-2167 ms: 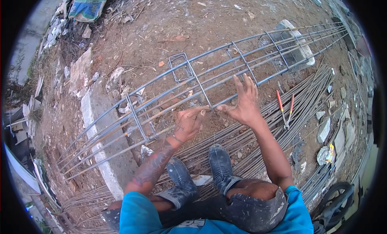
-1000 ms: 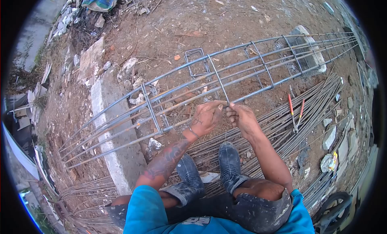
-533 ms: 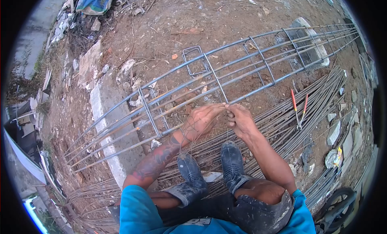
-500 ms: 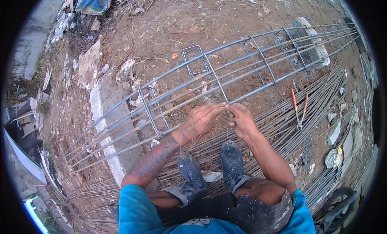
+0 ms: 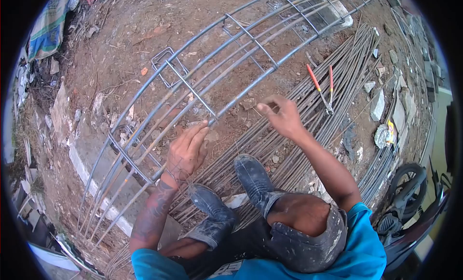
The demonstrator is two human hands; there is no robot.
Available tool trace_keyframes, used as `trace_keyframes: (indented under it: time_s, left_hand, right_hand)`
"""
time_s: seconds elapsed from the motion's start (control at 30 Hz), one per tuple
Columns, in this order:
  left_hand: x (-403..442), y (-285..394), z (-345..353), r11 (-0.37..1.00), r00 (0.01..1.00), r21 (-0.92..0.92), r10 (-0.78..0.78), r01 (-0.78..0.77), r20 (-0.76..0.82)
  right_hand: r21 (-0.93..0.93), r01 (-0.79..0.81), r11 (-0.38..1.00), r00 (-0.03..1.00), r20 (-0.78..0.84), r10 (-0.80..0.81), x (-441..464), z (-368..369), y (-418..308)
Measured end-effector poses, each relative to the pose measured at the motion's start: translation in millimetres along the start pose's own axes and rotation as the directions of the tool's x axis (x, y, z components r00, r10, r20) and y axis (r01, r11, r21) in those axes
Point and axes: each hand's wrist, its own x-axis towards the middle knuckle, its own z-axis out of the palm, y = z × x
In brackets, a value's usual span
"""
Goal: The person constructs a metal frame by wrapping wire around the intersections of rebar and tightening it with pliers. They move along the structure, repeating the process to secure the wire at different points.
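A long cage of steel bars [image 5: 247, 89] with square stirrups crosses the view from lower left to upper right. My left hand [image 5: 185, 150] lies along its near bar, fingertips close to the lower corner of a stirrup [image 5: 194, 92]; whether those fingers hold wire is too small to tell. Thin wires show at the left wrist. Right of that corner, my right hand [image 5: 282, 117] is raised off the bar, thumb and fingers apart, with nothing visible in it. Red-handled pincers [image 5: 322, 89] rest on a bundle of thin rods [image 5: 301, 99].
Concrete blocks [image 5: 77, 159] lie under the cage at left and upper right. A loose stirrup [image 5: 155, 63] is on the soil beyond it. My boots [image 5: 253, 176] stand beside the rods. A motorbike [image 5: 410, 198] is at the lower right, a sack [image 5: 47, 27] at the upper left.
My right hand has come away from the stirrup corner to the right and opened. The left hand's fingers have straightened along the bar. The view has shifted, so the cage appears farther left and steeper.
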Motion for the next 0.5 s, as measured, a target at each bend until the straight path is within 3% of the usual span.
trace_keyframes:
  time_s: [0.07, 0.1, 0.17, 0.2, 0.27, 0.37, 0.4, 0.5]
  left_hand:
    - [1, 3, -1, 1.0, 1.0, -0.029, -0.005, 0.005, 0.001]
    - [1, 2, 0, 0.999, 1.0, -0.031, -0.016, 0.016, -0.006]
    - [1, 2, 3, 1.0, 1.0, -0.019, -0.01, 0.009, -0.01]
    - [5, 2, 4, 1.0, 1.0, -0.025, -0.006, 0.005, -0.015]
    - [3, 2, 1, 0.999, 1.0, -0.037, -0.014, 0.014, -0.009]
    - [3, -1, 1, 0.996, 1.0, -0.088, -0.009, 0.008, -0.01]
    - [3, -1, 0, 0.996, 1.0, -0.085, -0.016, 0.015, -0.005]
    - [2, -1, -1, 0.994, 0.998, -0.101, -0.042, 0.045, 0.037]
  right_hand:
    - [-0.494, -0.101, 0.864, 0.908, -0.401, -0.123, 24, -52, 92]
    - [-0.523, -0.369, 0.768, 0.866, -0.495, 0.078, 32, -78, 131]
    - [-0.559, -0.551, 0.619, 0.8, -0.565, 0.202, 39, -113, 217]
    - [-0.561, -0.555, 0.614, 0.797, -0.571, 0.199, 39, -119, 214]
    - [-0.474, -0.581, 0.661, 0.803, -0.463, 0.375, 39, -119, 208]
    - [-0.584, -0.595, 0.553, 0.804, -0.433, 0.408, 40, -101, 172]
    - [-0.659, -0.561, 0.502, 0.827, -0.468, 0.311, 41, -93, 180]
    - [-0.692, -0.531, 0.49, 0.847, -0.422, 0.322, 45, -94, 194]
